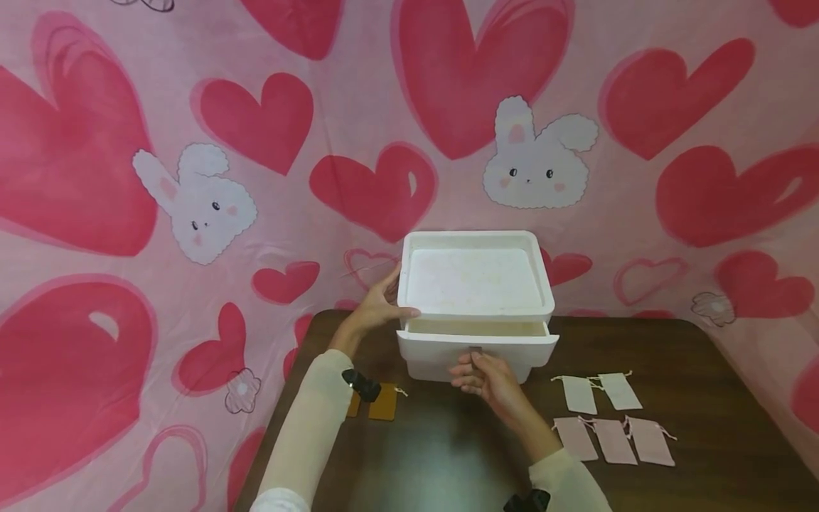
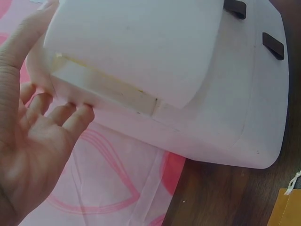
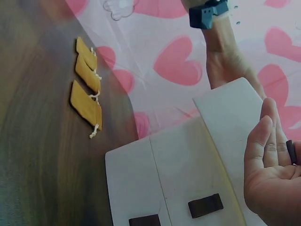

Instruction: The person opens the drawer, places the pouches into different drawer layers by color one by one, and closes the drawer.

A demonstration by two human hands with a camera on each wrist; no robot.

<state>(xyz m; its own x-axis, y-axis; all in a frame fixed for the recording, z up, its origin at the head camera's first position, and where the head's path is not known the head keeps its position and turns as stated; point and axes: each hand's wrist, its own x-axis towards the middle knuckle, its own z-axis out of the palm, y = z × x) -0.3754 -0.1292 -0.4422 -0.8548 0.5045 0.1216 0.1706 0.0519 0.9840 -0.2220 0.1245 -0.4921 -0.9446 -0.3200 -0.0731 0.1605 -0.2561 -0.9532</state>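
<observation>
A white drawer unit (image 1: pixel 473 277) with a rimmed top stands on the dark table. Its top drawer (image 1: pixel 441 348) is pulled partly out, showing a strip of its inside. My left hand (image 1: pixel 377 306) holds the unit's left side, thumb along the top front edge and fingertips (image 2: pixel 80 113) against the side wall. My right hand (image 1: pixel 493 380) pinches the dark pull tab (image 3: pixel 291 151) on that drawer's front between thumb and fingers. Two lower drawer fronts, each with a dark tab (image 3: pixel 205 205), sit flush beneath it. The back of the unit is hidden.
Several drawstring pouches lie flat on the table (image 1: pixel 448 462). Two white pouches (image 1: pixel 579 395) and three pink pouches (image 1: pixel 614 441) are at the right. Three mustard pouches (image 3: pixel 85 104) lie at the left, partly behind my left forearm. A pink heart-patterned cloth (image 1: pixel 358 92) hangs behind.
</observation>
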